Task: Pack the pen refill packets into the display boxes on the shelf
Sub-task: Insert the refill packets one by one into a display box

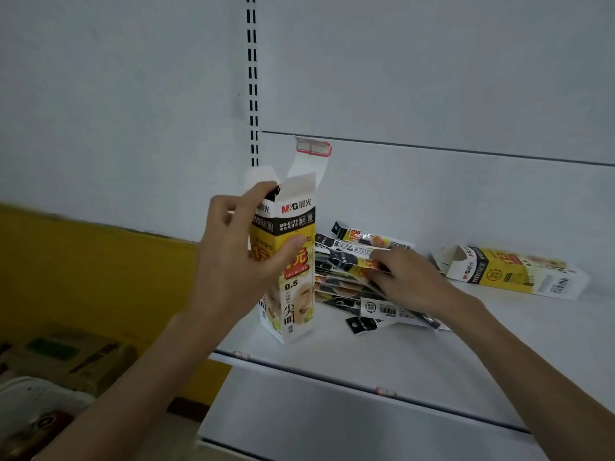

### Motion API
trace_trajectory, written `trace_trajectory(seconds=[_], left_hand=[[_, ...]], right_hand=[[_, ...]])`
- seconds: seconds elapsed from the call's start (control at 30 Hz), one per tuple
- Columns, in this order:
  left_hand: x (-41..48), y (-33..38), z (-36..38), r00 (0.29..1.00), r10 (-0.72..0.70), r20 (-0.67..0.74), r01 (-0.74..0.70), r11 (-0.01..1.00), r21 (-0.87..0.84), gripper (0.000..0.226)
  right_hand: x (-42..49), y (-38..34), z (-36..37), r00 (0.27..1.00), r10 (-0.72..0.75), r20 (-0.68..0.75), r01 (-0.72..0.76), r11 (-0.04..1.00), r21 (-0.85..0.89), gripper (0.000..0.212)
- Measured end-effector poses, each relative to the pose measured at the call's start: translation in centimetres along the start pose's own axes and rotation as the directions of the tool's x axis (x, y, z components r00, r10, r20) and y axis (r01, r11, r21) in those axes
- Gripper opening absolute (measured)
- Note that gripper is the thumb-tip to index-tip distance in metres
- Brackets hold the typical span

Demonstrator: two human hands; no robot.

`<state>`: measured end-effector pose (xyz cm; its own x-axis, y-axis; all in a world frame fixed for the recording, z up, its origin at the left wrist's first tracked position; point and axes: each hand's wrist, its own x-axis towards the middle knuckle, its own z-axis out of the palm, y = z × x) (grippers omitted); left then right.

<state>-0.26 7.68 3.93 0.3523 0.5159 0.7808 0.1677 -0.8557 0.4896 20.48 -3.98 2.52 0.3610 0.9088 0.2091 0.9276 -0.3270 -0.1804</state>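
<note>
A tall yellow and white display box (298, 287) stands upright on the white shelf (416, 354), its top flaps open. My left hand (239, 257) grips its upper part, thumb across the front and fingers at the open mouth. Just right of the box lies a loose pile of pen refill packets (346, 257). My right hand (409, 277) lies on that pile and pinches a packet near the top. A second display box (512, 271) lies on its side at the right of the shelf, its open end facing left.
The white back panel (432, 78) rises behind the shelf, with a slotted upright (252, 78) above the box. A yellow wall (83, 277) is at the left. Cardboard cartons (66, 354) sit on the floor at lower left.
</note>
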Motion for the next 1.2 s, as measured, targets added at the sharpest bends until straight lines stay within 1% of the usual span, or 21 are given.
trace_trajectory(seconds=[0.07, 0.1, 0.17, 0.23, 0.27, 0.3, 0.33, 0.37, 0.43, 0.5, 0.57, 0.63, 0.67, 0.73, 0.77, 0.83, 0.9, 0.97, 1.03, 1.13, 1.2], left_hand=[[0.6, -0.1, -0.8, 0.994, 0.104, 0.021, -0.106, 0.982, 0.156, 0.063], [1.0, 0.0, -1.1, 0.988, 0.152, 0.040, -0.156, 0.967, 0.200, 0.061], [1.6, 0.1, -1.5, 0.966, 0.249, 0.067, -0.258, 0.935, 0.245, 0.055], [2.2, 0.0, -1.8, 0.910, 0.412, 0.055, -0.408, 0.861, 0.302, 0.049], [2.4, 0.0, -1.9, 0.876, 0.478, 0.063, -0.473, 0.827, 0.303, 0.047], [2.5, 0.1, -2.0, 0.855, 0.511, 0.092, -0.515, 0.812, 0.276, 0.046], [2.7, 0.3, -2.0, 0.849, 0.509, 0.138, -0.528, 0.816, 0.237, 0.047], [2.9, 0.6, -2.1, 0.857, 0.478, 0.194, -0.511, 0.836, 0.199, 0.049], [3.3, 1.1, -2.3, 0.868, 0.393, 0.304, -0.452, 0.879, 0.152, 0.051], [3.8, 0.9, -2.6, 0.850, 0.358, 0.387, -0.440, 0.886, 0.147, 0.054], [4.3, 0.7, -3.0, 0.825, 0.338, 0.454, -0.436, 0.891, 0.129, 0.060], [4.6, 0.8, -3.4, 0.816, 0.294, 0.498, -0.385, 0.919, 0.088, 0.065], [4.6, 0.9, -3.6, 0.815, 0.271, 0.513, -0.359, 0.930, 0.080, 0.067], [4.5, 1.0, -3.6, 0.815, 0.238, 0.528, -0.329, 0.940, 0.084, 0.068], [4.5, 1.0, -3.6, 0.820, 0.229, 0.524, -0.317, 0.945, 0.084, 0.065], [4.5, 1.2, -3.5, 0.835, 0.210, 0.509, -0.289, 0.954, 0.081, 0.066], [4.6, 1.3, -3.4, 0.832, 0.219, 0.510, -0.306, 0.947, 0.093, 0.074], [4.8, 1.4, -3.2, 0.818, 0.233, 0.526, -0.331, 0.938, 0.100, 0.071], [5.0, 1.4, -3.2, 0.819, 0.245, 0.519, -0.328, 0.942, 0.072, 0.061], [4.7, 1.0, -3.1, 0.825, 0.279, 0.491, -0.354, 0.933, 0.064, 0.061], [4.5, 1.4, -3.3, 0.840, 0.185, 0.509, -0.254, 0.965, 0.070, 0.052]], right_hand=[[0.1, 0.2, -0.6, 0.996, 0.068, -0.057, -0.061, 0.991, 0.117, 0.020], [0.2, 0.3, -1.0, 0.988, 0.122, -0.091, -0.101, 0.972, 0.213, 0.023], [0.2, 0.0, -2.0, 0.959, 0.243, -0.144, -0.160, 0.887, 0.433, 0.031], [0.3, -0.3, -3.1, 0.930, 0.326, -0.170, -0.166, 0.784, 0.598, 0.044], [0.3, -0.4, -3.6, 0.924, 0.340, -0.174, -0.155, 0.750, 0.643, 0.049], [0.4, -0.5, -4.1, 0.922, 0.347, -0.174, -0.150, 0.732, 0.664, 0.050], [0.5, -0.6, -4.7, 0.922, 0.348, -0.167, -0.150, 0.721, 0.676, 0.048], [0.7, -0.8, -5.3, 0.925, 0.343, -0.161, -0.137, 0.700, 0.701, 0.042], [1.2, -1.5, -7.1, 0.930, 0.314, -0.189, -0.044, 0.607, 0.793, 0.027], [1.4, -2.6, -9.5, 0.916, 0.272, -0.295, 0.136, 0.483, 0.865, 0.029], [1.5, -3.7, -12.3, 0.869, 0.263, -0.419, 0.284, 0.428, 0.858, 0.036], [1.4, -4.8, -14.8, 0.804, 0.304, -0.511, 0.369, 0.418, 0.830, 0.043], [1.3, -5.1, -15.6, 0.788, 0.306, -0.535, 0.403, 0.402, 0.822, 0.044], [1.2, -6.0, -16.4, 0.814, 0.236, -0.531, 0.440, 0.347, 0.828, 0.043], [1.2, -6.4, -16.4, 0.841, 0.178, -0.511, 0.437, 0.334, 0.836, 0.041], [1.4, -7.1, -15.7, 0.891, 0.071, -0.448, 0.398, 0.349, 0.848, 0.039], [1.6, -7.5, -14.9, 0.916, -0.002, -0.401, 0.369, 0.398, 0.840, 0.036], [1.8, -7.7, -14.1, 0.924, -0.035, -0.380, 0.356, 0.437, 0.826, 0.034], [2.0, -7.9, -13.5, 0.923, -0.055, -0.380, 0.361, 0.461, 0.811, 0.033], [2.4, -8.1, -12.6, 0.890, -0.096, -0.445, 0.431, 0.493, 0.756, 0.030], [2.5, -8.2, -12.5, 0.858, -0.118, -0.499, 0.484, 0.507, 0.713, 0.030]])
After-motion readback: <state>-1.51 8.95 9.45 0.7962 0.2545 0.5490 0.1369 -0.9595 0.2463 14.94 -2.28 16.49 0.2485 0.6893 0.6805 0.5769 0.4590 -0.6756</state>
